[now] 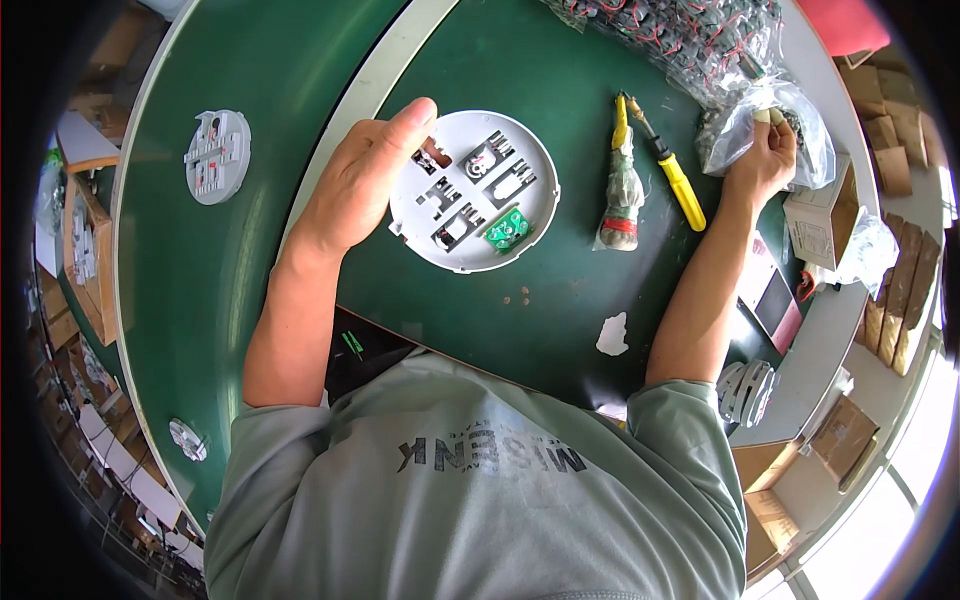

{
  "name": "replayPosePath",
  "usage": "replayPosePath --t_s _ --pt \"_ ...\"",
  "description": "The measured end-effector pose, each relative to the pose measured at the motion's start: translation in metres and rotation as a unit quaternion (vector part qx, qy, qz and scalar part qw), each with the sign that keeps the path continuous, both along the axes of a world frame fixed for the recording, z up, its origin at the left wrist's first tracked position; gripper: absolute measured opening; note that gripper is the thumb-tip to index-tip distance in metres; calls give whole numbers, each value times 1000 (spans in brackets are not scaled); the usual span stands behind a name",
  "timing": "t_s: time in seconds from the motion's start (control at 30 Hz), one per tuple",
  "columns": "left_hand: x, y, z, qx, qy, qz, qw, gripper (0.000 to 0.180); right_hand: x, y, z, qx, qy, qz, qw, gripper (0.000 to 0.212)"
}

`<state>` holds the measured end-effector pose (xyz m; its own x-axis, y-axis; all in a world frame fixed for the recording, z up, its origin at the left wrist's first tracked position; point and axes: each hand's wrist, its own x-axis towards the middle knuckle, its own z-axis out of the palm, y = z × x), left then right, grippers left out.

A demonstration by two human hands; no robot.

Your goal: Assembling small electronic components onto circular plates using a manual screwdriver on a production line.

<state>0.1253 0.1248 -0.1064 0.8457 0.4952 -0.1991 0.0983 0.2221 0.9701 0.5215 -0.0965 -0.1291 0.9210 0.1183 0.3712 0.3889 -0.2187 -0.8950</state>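
My left hand grips the left edge of a round white plastic housing, thumb along the rim and fingers hidden beneath. Slotted holders and metal clips sit inside the housing. A small green circuit board lies in its lower right part. Over at the right, my right hand is closed at a clear plastic bag, fingertips pinched together against the film. Pale coverings show on those fingertips. Dark small parts can be seen in the bag; whether the fingers also hold one of them cannot be made out.
Between the hands lie a yellow-handled screwdriver and a wrapped yellow-handled tool. A heap of bagged parts with red wires fills the back right. Another white housing rests on the left conveyor belt. A cardboard box stands right.
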Motion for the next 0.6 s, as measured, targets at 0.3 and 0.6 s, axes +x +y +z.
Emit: replayPosePath --t_s 0.3,0.6 --pt "1 3 2 10 -4 -17 1000 69 3 -1 -3 -22 -3 2 1000 27" --pt "1 4 0 13 -17 -49 999 68 8 -6 -9 -39 -4 -3 999 26"
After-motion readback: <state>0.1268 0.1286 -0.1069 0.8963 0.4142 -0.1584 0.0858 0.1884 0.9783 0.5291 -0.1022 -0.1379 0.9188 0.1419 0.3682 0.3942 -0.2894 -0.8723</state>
